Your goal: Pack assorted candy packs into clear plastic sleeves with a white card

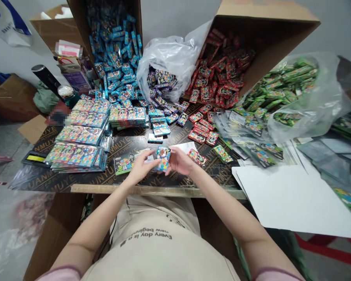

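My left hand (140,167) and my right hand (179,160) meet over the front of the dark board (169,177). Both are closed on a small stack of colourful packets (163,158), held upright between the fingers. Under my left hand lies a clear sleeve with a green printed card (123,163). A red packet (197,157) and a green packet (222,153) lie just right of my right hand. A white paper slip (185,146) shows behind the held packets.
Stacks of filled sleeves (78,150) stand at left. A carton of blue packets (115,47), a plastic bag of purple ones (163,82), a carton of red ones (222,70) and a bag of green ones (283,88) line the back. White sheet (289,195) at right.
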Action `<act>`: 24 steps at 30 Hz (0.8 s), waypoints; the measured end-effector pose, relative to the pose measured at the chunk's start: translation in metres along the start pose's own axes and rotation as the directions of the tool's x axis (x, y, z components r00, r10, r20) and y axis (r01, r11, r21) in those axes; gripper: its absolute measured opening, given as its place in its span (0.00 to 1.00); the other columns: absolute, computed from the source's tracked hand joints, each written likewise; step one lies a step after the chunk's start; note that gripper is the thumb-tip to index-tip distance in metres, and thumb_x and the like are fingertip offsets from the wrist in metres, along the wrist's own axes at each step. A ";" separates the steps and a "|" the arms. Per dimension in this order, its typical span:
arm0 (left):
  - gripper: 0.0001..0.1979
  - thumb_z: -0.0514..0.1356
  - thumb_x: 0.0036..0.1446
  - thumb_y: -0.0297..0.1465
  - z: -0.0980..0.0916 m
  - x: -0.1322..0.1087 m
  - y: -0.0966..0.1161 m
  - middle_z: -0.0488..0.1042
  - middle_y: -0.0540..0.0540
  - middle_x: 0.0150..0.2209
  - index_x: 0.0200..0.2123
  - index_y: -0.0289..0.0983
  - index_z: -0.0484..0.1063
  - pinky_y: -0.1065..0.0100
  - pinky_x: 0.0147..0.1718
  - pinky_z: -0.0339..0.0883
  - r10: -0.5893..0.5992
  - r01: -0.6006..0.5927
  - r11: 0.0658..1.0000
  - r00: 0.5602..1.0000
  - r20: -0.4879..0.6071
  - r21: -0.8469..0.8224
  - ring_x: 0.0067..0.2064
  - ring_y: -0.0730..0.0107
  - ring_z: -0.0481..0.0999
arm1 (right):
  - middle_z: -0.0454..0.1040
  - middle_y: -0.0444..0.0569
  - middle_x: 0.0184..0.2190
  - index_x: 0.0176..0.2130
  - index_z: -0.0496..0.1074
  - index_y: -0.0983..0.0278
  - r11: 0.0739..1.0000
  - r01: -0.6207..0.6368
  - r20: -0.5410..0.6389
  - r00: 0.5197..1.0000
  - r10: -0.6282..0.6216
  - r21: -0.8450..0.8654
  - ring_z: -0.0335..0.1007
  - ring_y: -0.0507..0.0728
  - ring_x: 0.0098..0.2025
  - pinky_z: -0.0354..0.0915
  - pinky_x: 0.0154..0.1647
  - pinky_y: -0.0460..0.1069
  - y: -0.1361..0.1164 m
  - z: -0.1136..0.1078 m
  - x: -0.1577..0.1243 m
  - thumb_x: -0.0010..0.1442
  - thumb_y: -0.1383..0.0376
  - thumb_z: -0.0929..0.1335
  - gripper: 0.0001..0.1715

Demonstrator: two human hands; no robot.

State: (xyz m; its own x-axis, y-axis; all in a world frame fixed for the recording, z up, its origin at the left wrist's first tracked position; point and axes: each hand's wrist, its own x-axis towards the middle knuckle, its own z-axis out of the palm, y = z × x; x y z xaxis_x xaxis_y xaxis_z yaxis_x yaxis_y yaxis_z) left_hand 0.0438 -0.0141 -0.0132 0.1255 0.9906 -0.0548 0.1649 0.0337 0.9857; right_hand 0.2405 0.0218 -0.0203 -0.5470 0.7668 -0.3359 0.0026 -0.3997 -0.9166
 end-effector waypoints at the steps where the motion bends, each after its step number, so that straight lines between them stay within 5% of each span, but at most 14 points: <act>1: 0.18 0.68 0.44 0.41 0.005 0.001 0.001 0.79 0.42 0.37 0.36 0.34 0.79 0.63 0.41 0.68 -0.078 0.082 0.993 0.996 0.045 -0.086 0.39 0.61 0.76 | 0.77 0.52 0.27 0.39 0.73 0.64 0.998 -0.049 0.056 0.997 0.047 0.031 0.74 0.60 0.27 0.70 0.26 0.54 0.003 0.008 -0.008 0.59 0.39 0.55 0.37; 4: 0.14 0.71 0.37 0.38 0.015 0.002 0.000 0.75 0.48 0.24 0.22 0.33 0.75 0.68 0.32 0.65 -0.264 0.279 0.922 0.960 0.092 -0.270 0.26 0.71 0.71 | 0.77 0.53 0.32 0.39 0.73 0.64 0.980 0.093 -0.173 0.977 -0.124 -0.178 0.75 0.62 0.34 0.72 0.35 0.56 0.009 0.020 -0.024 0.58 0.37 0.58 0.36; 6: 0.14 0.72 0.34 0.37 0.016 0.001 -0.004 0.74 0.49 0.21 0.19 0.33 0.74 0.70 0.29 0.63 -0.341 0.343 0.873 0.937 0.070 -0.345 0.24 0.74 0.69 | 0.75 0.55 0.47 0.48 0.70 0.62 0.843 0.273 -0.260 0.868 -0.424 -0.463 0.70 0.65 0.51 0.67 0.52 0.60 0.010 0.021 -0.030 0.51 0.40 0.68 0.36; 9: 0.15 0.71 0.37 0.40 0.012 0.002 -0.010 0.74 0.48 0.22 0.20 0.33 0.74 0.70 0.29 0.63 -0.361 0.375 0.872 0.927 0.104 -0.315 0.24 0.73 0.69 | 0.63 0.56 0.60 0.61 0.60 0.59 0.534 0.468 0.029 0.771 -0.637 -0.705 0.56 0.67 0.63 0.53 0.64 0.62 0.007 0.020 -0.035 0.45 0.50 0.76 0.49; 11: 0.18 0.67 0.43 0.44 0.004 0.004 -0.015 0.76 0.45 0.27 0.25 0.33 0.76 0.66 0.34 0.66 -0.270 0.284 0.943 0.958 0.096 -0.175 0.30 0.68 0.73 | 0.66 0.55 0.57 0.62 0.59 0.57 0.409 0.517 0.164 0.748 -0.643 -0.752 0.60 0.65 0.60 0.55 0.62 0.61 0.007 0.018 -0.034 0.48 0.56 0.75 0.46; 13: 0.22 0.65 0.46 0.46 -0.009 0.008 -0.022 0.78 0.41 0.40 0.38 0.34 0.77 0.59 0.46 0.66 -0.086 0.082 0.991 0.995 0.039 0.102 0.42 0.59 0.75 | 0.68 0.54 0.53 0.61 0.60 0.56 0.370 0.476 0.123 0.729 -0.673 -0.798 0.63 0.65 0.55 0.58 0.58 0.61 0.011 0.014 -0.030 0.49 0.58 0.74 0.43; 15: 0.36 0.69 0.41 0.45 -0.024 0.012 -0.030 0.71 0.37 0.55 0.53 0.36 0.70 0.49 0.58 0.55 0.080 -0.091 0.883 0.996 0.043 0.460 0.57 0.49 0.68 | 0.67 0.55 0.52 0.62 0.59 0.57 0.379 0.396 0.034 0.727 -0.686 -0.837 0.62 0.66 0.54 0.60 0.55 0.61 0.017 0.008 -0.023 0.48 0.56 0.75 0.46; 17: 0.50 0.73 0.35 0.40 -0.037 0.015 -0.039 0.65 0.34 0.59 0.62 0.37 0.60 0.42 0.62 0.43 0.102 -0.168 0.681 0.986 0.135 0.712 0.62 0.44 0.61 | 0.66 0.56 0.53 0.63 0.58 0.58 0.375 0.339 -0.001 0.741 -0.672 -0.863 0.62 0.67 0.54 0.60 0.54 0.62 0.025 0.001 -0.017 0.48 0.52 0.75 0.49; 20: 0.52 0.72 0.39 0.37 -0.045 0.014 -0.047 0.67 0.35 0.57 0.66 0.37 0.51 0.43 0.63 0.41 0.070 -0.258 0.536 0.963 0.262 0.804 0.60 0.48 0.64 | 0.67 0.56 0.53 0.63 0.57 0.58 0.321 0.277 -0.003 0.753 -0.658 -0.906 0.62 0.68 0.54 0.59 0.53 0.62 0.033 -0.006 -0.010 0.47 0.45 0.75 0.52; 24: 0.55 0.69 0.43 0.38 -0.044 0.005 -0.045 0.66 0.36 0.58 0.68 0.38 0.42 0.46 0.64 0.42 0.167 -0.355 0.575 0.933 0.319 0.737 0.60 0.51 0.65 | 0.67 0.59 0.53 0.62 0.61 0.61 0.193 0.194 0.015 0.743 -0.670 -0.962 0.62 0.69 0.54 0.58 0.51 0.60 0.036 -0.004 -0.012 0.44 0.40 0.73 0.54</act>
State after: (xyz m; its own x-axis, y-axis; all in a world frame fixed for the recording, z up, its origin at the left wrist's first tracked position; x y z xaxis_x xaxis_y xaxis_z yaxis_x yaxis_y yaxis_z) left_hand -0.0058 -0.0052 -0.0510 0.4569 0.8873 0.0626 0.7712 -0.4302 0.4693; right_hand 0.2502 0.0000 -0.0497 -0.4209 0.8293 0.3676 0.6995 0.5547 -0.4505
